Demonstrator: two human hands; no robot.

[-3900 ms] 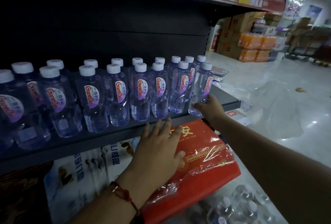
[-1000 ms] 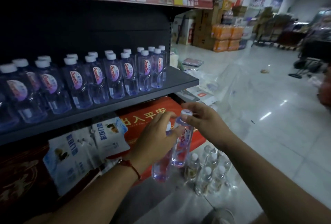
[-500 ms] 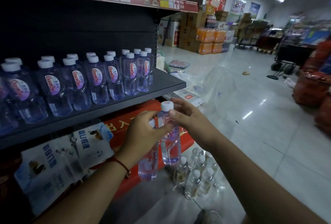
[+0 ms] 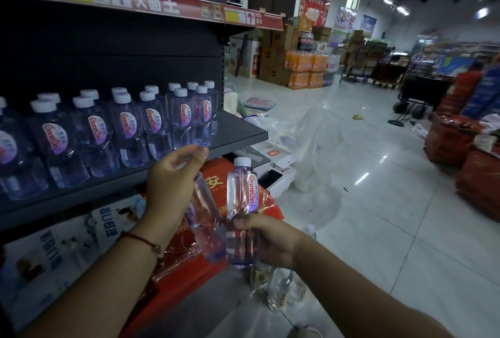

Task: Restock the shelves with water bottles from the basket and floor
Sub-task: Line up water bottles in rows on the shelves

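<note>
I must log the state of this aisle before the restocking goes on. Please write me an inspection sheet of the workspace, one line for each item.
Surface: dark shelf, bare at its right end.
Job's things: shelf bottles upright in rows; more bottles on the floor.
Clutter: clear plastic wrap and flat cartons on the floor.
Hands: left hand grips a tilted bottle; right hand grips an upright bottle low down.
Cables: nothing seen.
Surroundings: red box below the shelf; orange drink packs, cardboard boxes and a cart farther off.

"Ganten" runs down the bottle labels, "大面王" marks the red shelf strip, "安" the red package.
</note>
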